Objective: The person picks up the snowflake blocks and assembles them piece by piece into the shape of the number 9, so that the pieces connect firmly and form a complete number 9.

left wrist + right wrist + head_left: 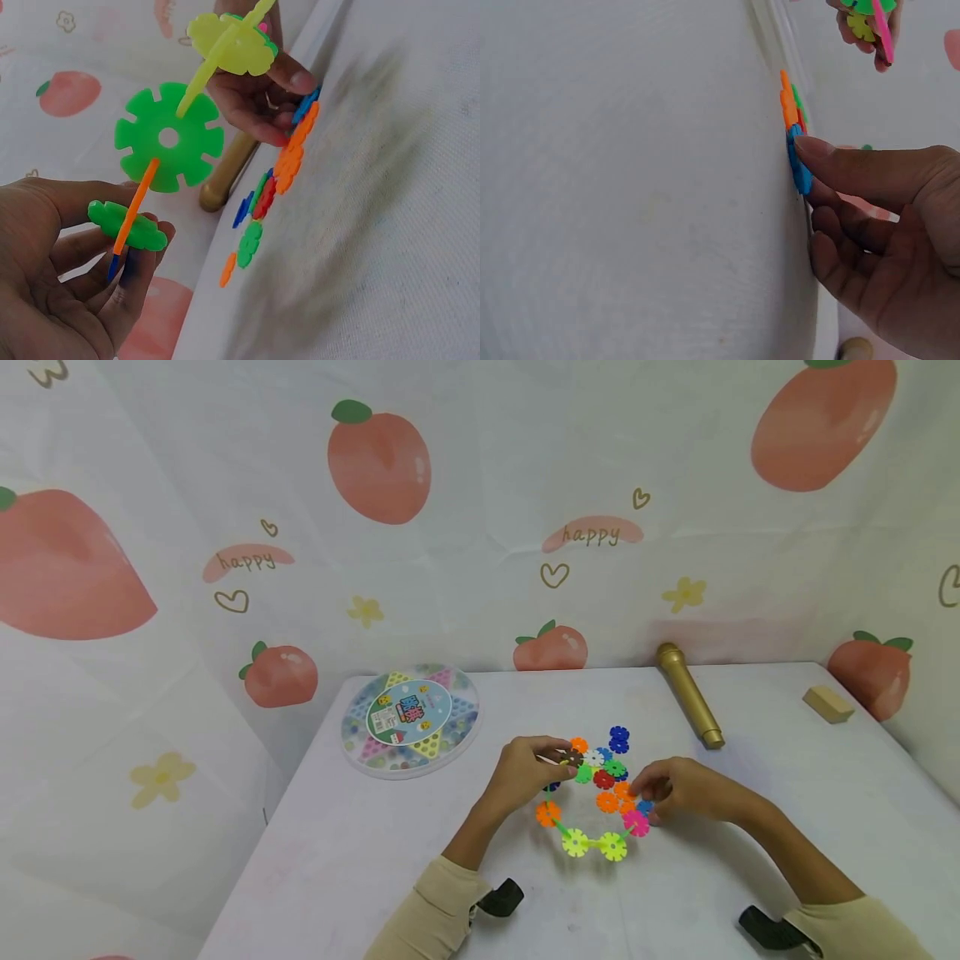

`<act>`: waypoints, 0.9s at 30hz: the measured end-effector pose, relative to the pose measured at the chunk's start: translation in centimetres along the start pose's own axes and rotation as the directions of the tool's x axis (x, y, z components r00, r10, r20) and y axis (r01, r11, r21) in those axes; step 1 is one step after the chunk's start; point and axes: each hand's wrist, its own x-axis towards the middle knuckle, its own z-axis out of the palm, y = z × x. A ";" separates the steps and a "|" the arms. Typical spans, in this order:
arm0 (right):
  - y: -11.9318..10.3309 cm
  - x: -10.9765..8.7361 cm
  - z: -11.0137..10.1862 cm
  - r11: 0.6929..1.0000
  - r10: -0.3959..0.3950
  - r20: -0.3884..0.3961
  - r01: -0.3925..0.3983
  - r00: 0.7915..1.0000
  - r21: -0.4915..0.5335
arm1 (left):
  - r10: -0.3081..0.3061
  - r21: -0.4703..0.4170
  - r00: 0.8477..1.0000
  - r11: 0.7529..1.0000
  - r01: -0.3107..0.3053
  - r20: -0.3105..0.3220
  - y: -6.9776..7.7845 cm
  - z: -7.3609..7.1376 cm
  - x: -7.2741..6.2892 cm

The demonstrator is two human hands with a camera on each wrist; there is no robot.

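Fingers pinch blue disc, seemingly plastic

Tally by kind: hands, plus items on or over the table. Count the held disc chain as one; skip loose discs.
Left hand and right hand: 2
Disc chain: 1
Round game case: 1
Gold rod: 1
Tan block: 1
Total: 6
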 end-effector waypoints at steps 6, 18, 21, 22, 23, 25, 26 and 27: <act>0.0 -0.1 0.1 0.998 -0.008 -0.014 0.007 1.000 -0.064 | -0.003 -0.001 1.000 1.000 0.003 0.001 -0.1 0.1 0.0; 0.5 0.1 -0.3 0.999 -0.001 -0.048 -0.002 0.999 -0.050 | -0.011 0.002 1.000 1.000 0.011 0.006 -0.1 0.2 0.0; 0.3 0.4 -0.2 1.000 -0.015 -0.071 0.013 0.997 -0.024 | -0.007 0.005 1.000 1.000 0.007 0.005 -0.2 0.3 0.1; 0.2 0.5 -0.2 1.000 -0.019 -0.078 0.018 0.997 -0.015 | -0.006 0.006 1.000 1.000 0.006 0.005 -0.2 0.3 0.0; 0.1 0.6 -0.2 1.000 -0.021 -0.086 0.021 0.996 -0.007 | -0.005 0.008 1.000 1.000 0.005 0.006 -0.2 0.3 0.0; -0.3 0.8 -0.2 1.000 -0.024 -0.103 0.025 0.994 0.011 | -0.002 0.011 1.000 1.000 0.002 0.008 -0.2 0.3 0.0; -0.4 1.0 -0.3 0.999 -0.024 -0.114 0.026 0.993 0.019 | -0.002 0.012 1.000 1.000 0.002 0.009 -0.1 0.3 0.0; -0.6 1.1 -0.3 0.999 -0.024 -0.124 0.028 0.992 0.026 | 0.000 0.012 1.000 1.000 0.000 0.011 -0.1 0.3 0.0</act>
